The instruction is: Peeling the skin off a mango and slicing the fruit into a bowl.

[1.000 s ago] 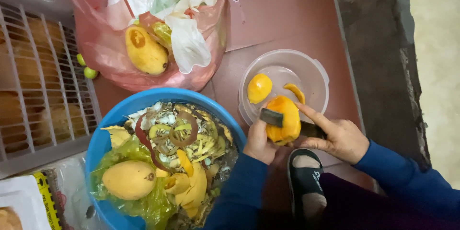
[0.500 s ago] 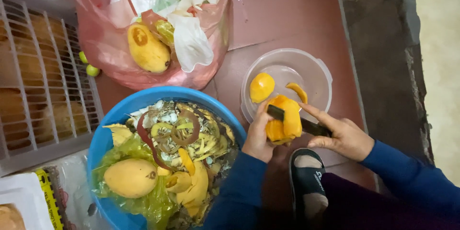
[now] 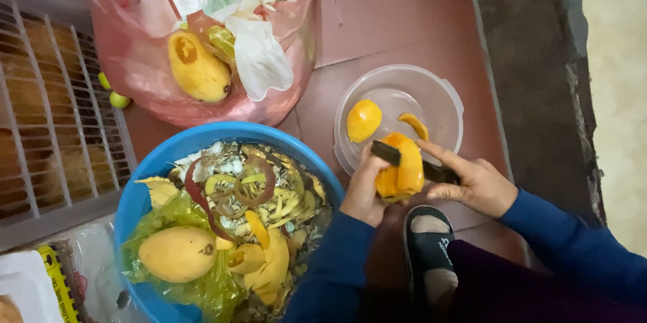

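Head view: our left hand grips a peeled mango just over the near rim of the clear bowl. Our right hand is wrapped round a dark knife lying across the fruit. Two cut pieces sit in the bowl. Peels fill the blue tub, where one whole mango waits. We think much is left. The knife's edge is hard to see.

A blue basin heaped with peels and a whole mango sits beside a pink bag holding another mango and crumpled paper, near a white wire rack.
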